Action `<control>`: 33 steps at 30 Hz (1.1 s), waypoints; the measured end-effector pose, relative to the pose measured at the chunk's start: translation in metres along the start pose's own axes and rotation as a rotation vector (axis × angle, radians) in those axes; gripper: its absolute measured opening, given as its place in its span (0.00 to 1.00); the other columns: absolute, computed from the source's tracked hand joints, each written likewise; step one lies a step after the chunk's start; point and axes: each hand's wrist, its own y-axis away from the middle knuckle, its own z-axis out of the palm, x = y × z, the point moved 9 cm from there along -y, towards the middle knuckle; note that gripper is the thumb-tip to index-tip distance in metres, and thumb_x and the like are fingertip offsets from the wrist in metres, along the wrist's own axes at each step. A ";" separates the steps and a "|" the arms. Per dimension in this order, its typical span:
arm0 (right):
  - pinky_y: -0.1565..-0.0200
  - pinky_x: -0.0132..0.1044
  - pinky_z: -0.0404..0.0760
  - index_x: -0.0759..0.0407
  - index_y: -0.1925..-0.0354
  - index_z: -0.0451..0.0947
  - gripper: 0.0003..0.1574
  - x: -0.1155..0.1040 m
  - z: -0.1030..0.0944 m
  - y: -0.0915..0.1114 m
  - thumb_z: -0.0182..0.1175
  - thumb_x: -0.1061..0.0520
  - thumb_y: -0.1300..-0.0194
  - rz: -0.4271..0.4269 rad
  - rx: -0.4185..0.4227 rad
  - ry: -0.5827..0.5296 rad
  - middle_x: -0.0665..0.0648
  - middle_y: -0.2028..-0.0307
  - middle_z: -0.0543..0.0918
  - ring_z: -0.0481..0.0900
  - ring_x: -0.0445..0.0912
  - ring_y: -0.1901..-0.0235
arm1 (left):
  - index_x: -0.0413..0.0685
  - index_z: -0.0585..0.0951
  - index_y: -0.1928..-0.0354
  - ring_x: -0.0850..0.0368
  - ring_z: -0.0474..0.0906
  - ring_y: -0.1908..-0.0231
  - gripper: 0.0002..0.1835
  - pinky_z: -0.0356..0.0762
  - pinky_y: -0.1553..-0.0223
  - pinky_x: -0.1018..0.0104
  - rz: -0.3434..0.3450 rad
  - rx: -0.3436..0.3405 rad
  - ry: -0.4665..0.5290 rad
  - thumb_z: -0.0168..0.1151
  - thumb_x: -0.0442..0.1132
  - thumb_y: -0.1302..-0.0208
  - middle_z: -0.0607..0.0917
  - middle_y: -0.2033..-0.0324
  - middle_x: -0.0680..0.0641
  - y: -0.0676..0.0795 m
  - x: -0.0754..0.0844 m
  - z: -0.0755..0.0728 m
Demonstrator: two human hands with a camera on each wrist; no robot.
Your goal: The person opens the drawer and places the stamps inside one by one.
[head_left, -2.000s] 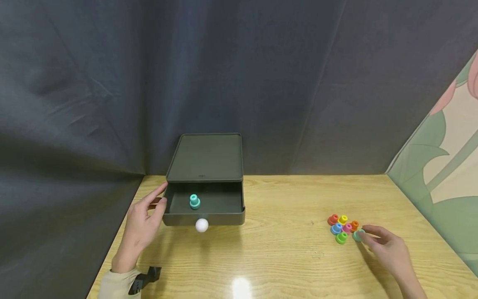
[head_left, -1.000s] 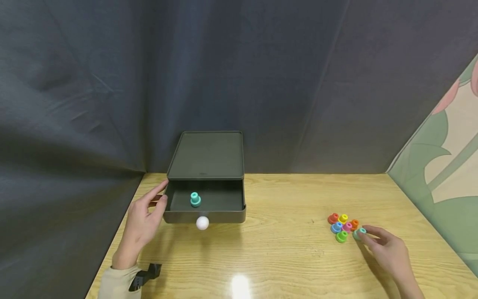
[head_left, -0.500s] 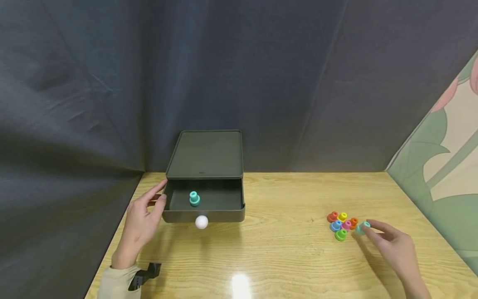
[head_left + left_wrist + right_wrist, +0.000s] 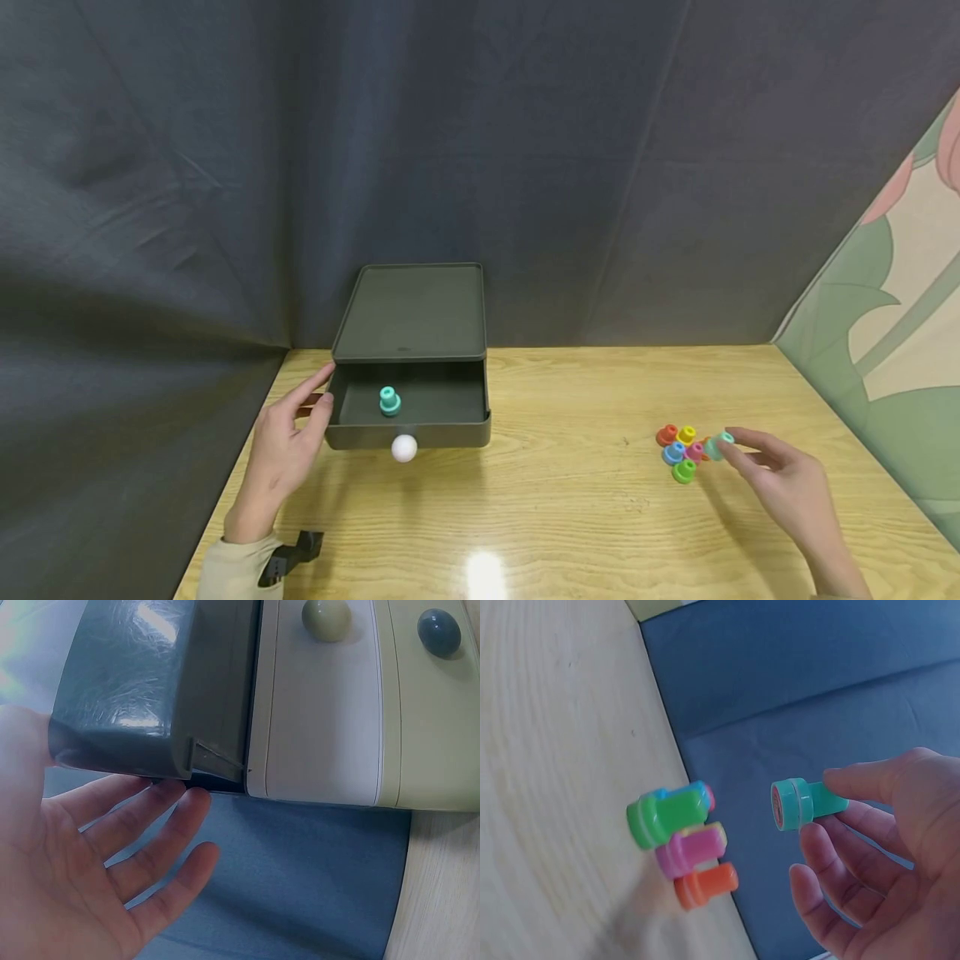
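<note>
My right hand pinches a teal toy stamp between thumb and fingers, raised above the table. In the right wrist view the held stamp lies sideways, its round reddish face turned left. Just left of it stand red, yellow, blue, pink and green stamps, and an orange one. My left hand rests at the left side of the pulled-out dark drawer, its fingers extended along the side. Another teal stamp stands inside the drawer.
The dark-topped drawer cabinet stands at the back left; its lower white drawer and yellow-green drawer are closed. A white knob juts from the open drawer. Dark cloth hangs behind the wooden table.
My right hand has lifted the teal stamp off the table, up and slightly left, so it now overlaps the orange stamp in the head view. My left hand has stayed at the drawer.
</note>
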 end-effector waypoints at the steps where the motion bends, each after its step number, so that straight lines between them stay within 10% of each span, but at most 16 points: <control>1: 0.67 0.31 0.76 0.61 0.35 0.82 0.37 -0.004 0.000 0.000 0.66 0.36 0.27 -0.010 0.000 0.000 0.39 0.62 0.92 0.76 0.20 0.65 | 0.52 0.80 0.28 0.59 0.87 0.51 0.23 0.71 0.52 0.89 0.001 0.000 -0.001 0.56 0.36 0.21 0.85 0.35 0.39 0.000 0.000 0.000; 12: 0.66 0.29 0.79 0.58 0.37 0.85 0.31 -0.036 0.002 0.000 0.69 0.40 0.27 -0.113 0.012 -0.001 0.19 0.59 0.80 0.79 0.20 0.63 | 0.51 0.80 0.28 0.50 0.88 0.51 0.23 0.71 0.53 0.89 0.016 0.005 0.001 0.56 0.35 0.22 0.86 0.37 0.39 0.001 0.002 0.001; 33: 0.60 0.20 0.81 0.56 0.41 0.86 0.25 -0.110 -0.006 0.000 0.69 0.43 0.27 -0.263 0.027 -0.065 0.22 0.59 0.83 0.83 0.21 0.60 | 0.51 0.80 0.27 0.38 0.89 0.51 0.24 0.68 0.53 0.91 0.033 0.010 -0.003 0.55 0.36 0.21 0.87 0.39 0.35 0.000 0.001 0.000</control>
